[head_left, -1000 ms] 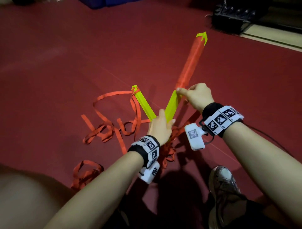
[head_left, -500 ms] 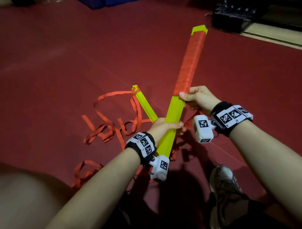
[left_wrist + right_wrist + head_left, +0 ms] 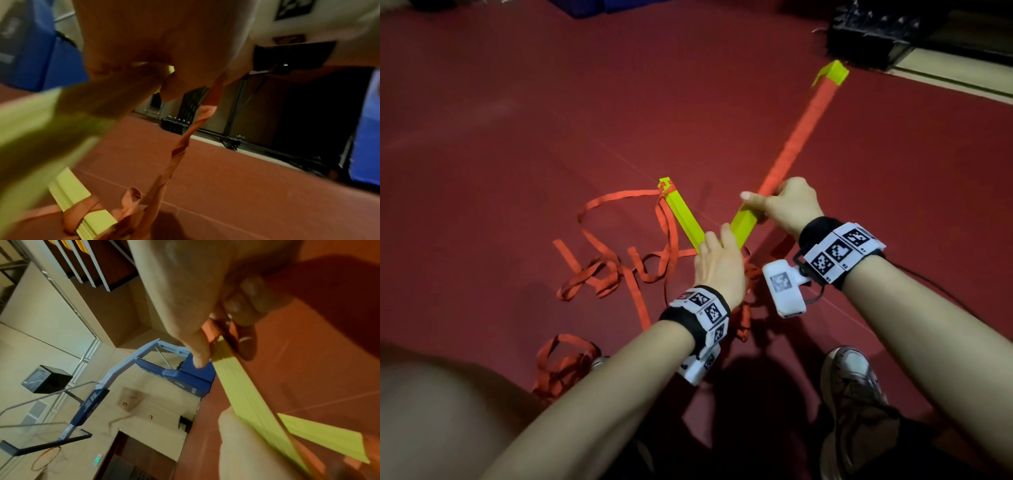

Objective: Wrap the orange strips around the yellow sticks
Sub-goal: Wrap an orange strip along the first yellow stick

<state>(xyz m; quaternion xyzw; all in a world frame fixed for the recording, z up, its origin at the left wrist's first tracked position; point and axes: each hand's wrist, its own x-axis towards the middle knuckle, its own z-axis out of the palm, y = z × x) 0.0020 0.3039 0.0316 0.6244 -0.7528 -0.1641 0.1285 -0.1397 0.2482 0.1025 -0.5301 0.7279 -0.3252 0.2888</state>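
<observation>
Your left hand [image 3: 719, 265] curls round the bare yellow lower end of the stick [image 3: 744, 222], which looks like the anchor and pivot for turning it while the far end points away over the red floor [image 3: 517, 120]. Your right hand [image 3: 789, 205] closes on the stick just where the orange wrap [image 3: 796, 137] stops, thumb laid along the edge; that grip probably pins the last turn so it cannot slacken. The wrap covers most of the upper length, leaving only the yellow tip [image 3: 832, 73] and the near part bare. From the left wrist view the free strip [image 3: 185, 142] hangs twisted from under the hand down to the floor, so it needs flattening before the next turn. A second stick [image 3: 683, 216] lies on the floor beside your left hand, a strip tied at its far end, with loose strips [image 3: 599, 274] tangled around it. The wristbands [image 3: 840, 253] carry only square black-and-white marker patterns; I can read no brand or lettering anywhere.
</observation>
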